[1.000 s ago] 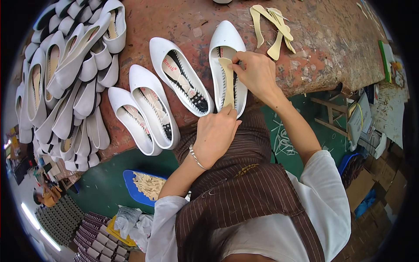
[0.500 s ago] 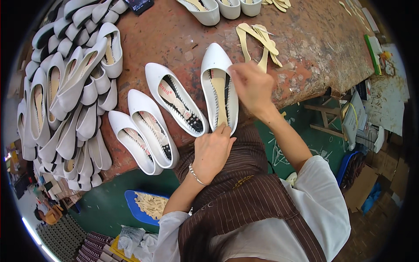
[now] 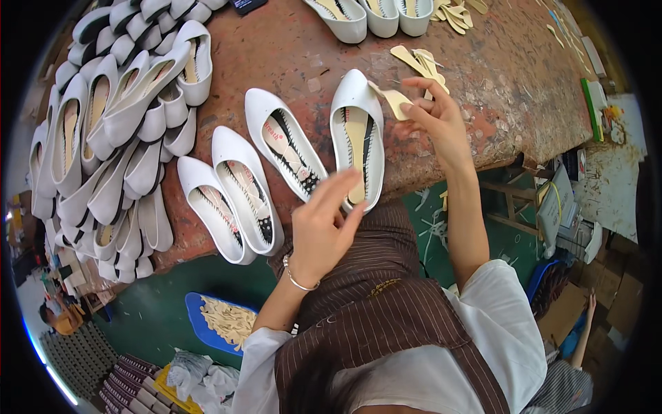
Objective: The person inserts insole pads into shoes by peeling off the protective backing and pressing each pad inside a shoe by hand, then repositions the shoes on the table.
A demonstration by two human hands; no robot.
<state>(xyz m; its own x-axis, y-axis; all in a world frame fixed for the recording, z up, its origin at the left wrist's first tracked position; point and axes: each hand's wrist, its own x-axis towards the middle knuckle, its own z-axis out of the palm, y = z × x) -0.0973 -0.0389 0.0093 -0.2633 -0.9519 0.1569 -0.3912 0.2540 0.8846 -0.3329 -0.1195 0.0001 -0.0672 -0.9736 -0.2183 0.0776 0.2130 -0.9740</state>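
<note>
A white pointed flat shoe (image 3: 353,90) lies on the table in front of me, toe pointing away. Inside it is a cream, narrow-waisted insole piece (image 3: 356,141). At the shoe's heel, my left hand (image 3: 323,224) is slightly blurred, thumb and fingers apart with nothing seen between them. Right of the toe, my right hand (image 3: 445,131) pinches another cream insole piece (image 3: 398,105) between thumb and fingers. To the left lie three more white shoes (image 3: 262,103), with printed linings and no cream piece visible inside. Loose cream pieces (image 3: 417,62) lie beyond my right hand.
A tall stack of white shoes (image 3: 114,138) fills the table's left side. More white shoes (image 3: 345,27) stand at the far edge, beside other cream pieces (image 3: 455,17). Below the table, a blue tub (image 3: 200,328) holds many cream pieces. Another person's arm (image 3: 585,331) shows at lower right.
My right hand has moved off the shoe's side and now holds a cream insole piece. My left fingers have come away from the insole piece at the heel. The view has shifted slightly.
</note>
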